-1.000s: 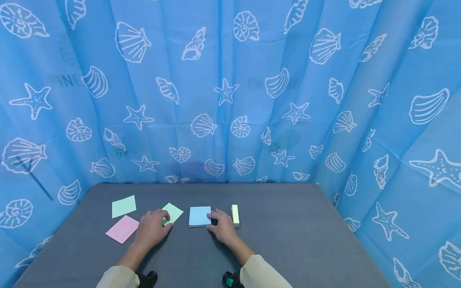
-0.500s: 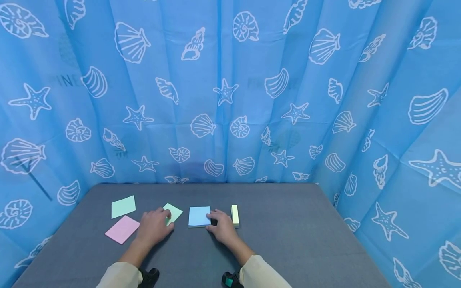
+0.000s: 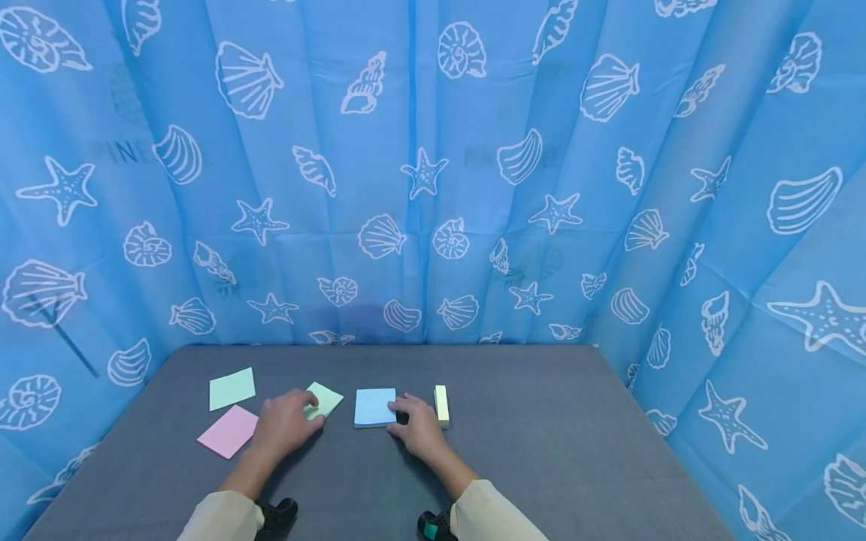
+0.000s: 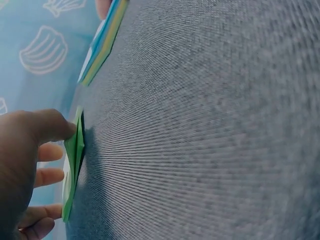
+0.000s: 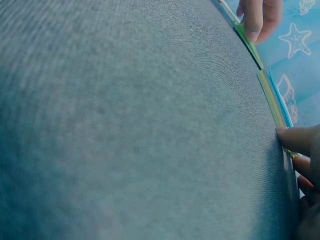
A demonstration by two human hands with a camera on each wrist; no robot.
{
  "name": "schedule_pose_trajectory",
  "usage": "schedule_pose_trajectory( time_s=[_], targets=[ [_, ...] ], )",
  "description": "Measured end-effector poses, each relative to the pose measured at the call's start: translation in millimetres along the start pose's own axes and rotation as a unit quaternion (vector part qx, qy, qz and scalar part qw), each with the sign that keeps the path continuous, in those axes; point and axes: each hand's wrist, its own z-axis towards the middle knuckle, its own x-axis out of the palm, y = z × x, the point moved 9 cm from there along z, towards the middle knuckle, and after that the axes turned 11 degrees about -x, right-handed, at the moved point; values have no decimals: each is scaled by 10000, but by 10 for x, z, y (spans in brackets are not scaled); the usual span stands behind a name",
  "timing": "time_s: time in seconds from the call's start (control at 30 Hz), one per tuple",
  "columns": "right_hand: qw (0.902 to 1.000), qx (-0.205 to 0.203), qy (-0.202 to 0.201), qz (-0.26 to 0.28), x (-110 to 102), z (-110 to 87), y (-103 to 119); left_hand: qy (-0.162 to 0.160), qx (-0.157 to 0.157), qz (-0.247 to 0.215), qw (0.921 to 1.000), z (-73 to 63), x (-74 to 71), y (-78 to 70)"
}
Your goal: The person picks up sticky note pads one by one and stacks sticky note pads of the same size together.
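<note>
In the head view, a light green sticky note stack (image 3: pixel 325 400) lies turned cornerwise on the table, its left part hidden by my left hand (image 3: pixel 287 422). The left wrist view has my thumb on the near edge of these green notes (image 4: pixel 74 155) and fingers at their far side; the sheets look slightly fanned and bowed. To their right is a pad of sticky notes (image 3: pixel 375 407), light blue on top with yellow-green layers beneath. My right hand (image 3: pixel 419 424) grips its right edge between thumb and fingers, as the right wrist view also suggests at the pad's corner (image 5: pixel 272 95).
A loose green note (image 3: pixel 232 388) and a pink note (image 3: pixel 228 431) lie on the left of the grey table (image 3: pixel 541 451). Just right of my right hand is a narrow pale yellow block (image 3: pixel 442 406). A blue shell-print curtain (image 3: pixel 433 188) hangs behind.
My left hand shifts a little at the green notes, ending slightly further left and covering more of the pink note's corner. My right hand stays at the blue-topped pad.
</note>
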Motion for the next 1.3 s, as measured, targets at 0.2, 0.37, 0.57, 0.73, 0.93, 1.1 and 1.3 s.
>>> schedule_pose_trajectory(
  time_s=[0.2,0.37,0.57,0.73,0.93,1.1,1.3],
  targets=[
    [10000,5,6,-14,5,5,5,244,-157,-98,9995,1,0,29],
    [10000,-67,0,-33,4,7,12,314,-144,-130,9993,2,0,37],
    [9999,-120,-16,16,-2,6,26,298,38,198,9994,-2,2,13],
    [9999,-153,-38,48,-16,-3,43,267,118,409,9987,-35,-16,-23],
    [9998,-175,-31,71,-19,-9,37,356,151,328,9987,-100,-9,-57],
    [9999,-130,-19,73,-9,-13,31,145,73,221,9996,-146,-5,-92],
    [9999,-118,-39,47,-8,-10,27,270,43,-18,9996,-132,69,-151]
  ],
)
